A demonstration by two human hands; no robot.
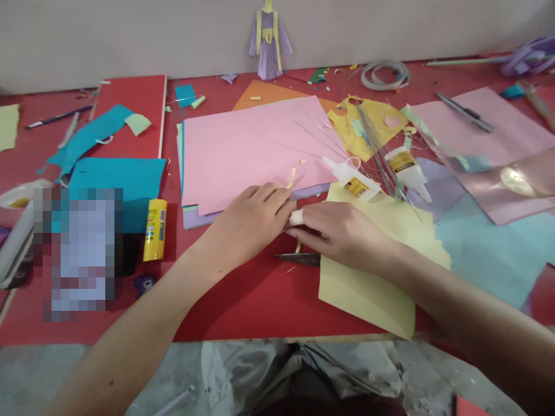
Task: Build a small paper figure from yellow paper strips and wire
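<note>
Strip, pale yellow, sticks up on the pink sheets. Left to right: glue stick on the red worktop; left hand, curled beside the strip; right hand touching it, over a blade and yellow sheet. I cannot tell either grip.

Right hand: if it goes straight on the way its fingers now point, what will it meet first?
The left hand. The right hand lies on the yellow paper with fingers pointing left, and its taped fingertip seems almost to touch the left fingers; depth is unclear.
</note>
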